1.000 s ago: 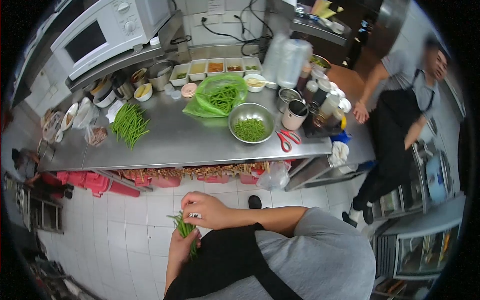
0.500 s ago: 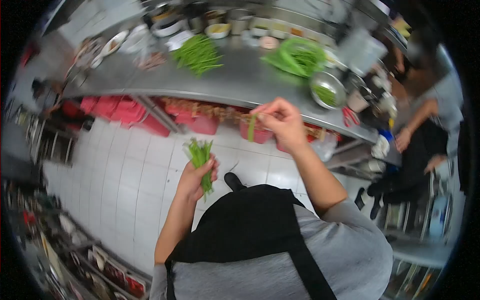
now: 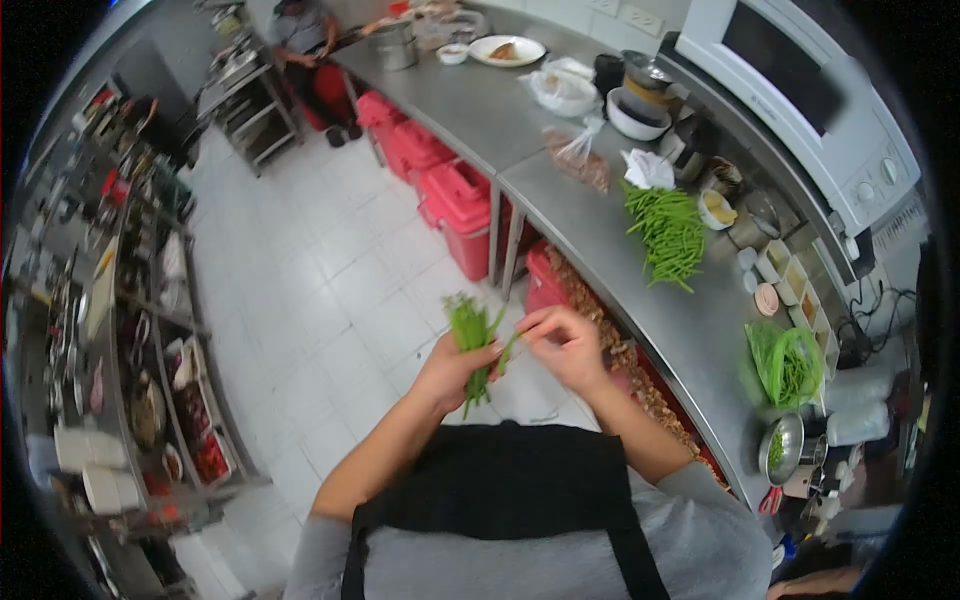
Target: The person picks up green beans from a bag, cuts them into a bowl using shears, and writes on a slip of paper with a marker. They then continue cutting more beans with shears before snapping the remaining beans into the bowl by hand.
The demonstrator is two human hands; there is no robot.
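Bundle of green beans (image 3: 470, 335) held upright over the tiled floor (image 3: 330, 300), in front of the black apron (image 3: 500, 480).

The left hand (image 3: 447, 372) grips the bundle in a closed fist; the right hand (image 3: 562, 345) pinches one bean (image 3: 507, 350) beside it between narrow fingertips. Loose beans (image 3: 668, 232) lie on the steel counter (image 3: 600, 230) to the right.

A long stainless steel counter (image 3: 560, 190) ran along the wall, above a white tiled floor (image 3: 330, 300). A white microwave oven (image 3: 810, 90) sat on a shelf; cluttered metal racks (image 3: 150, 330) stood opposite.
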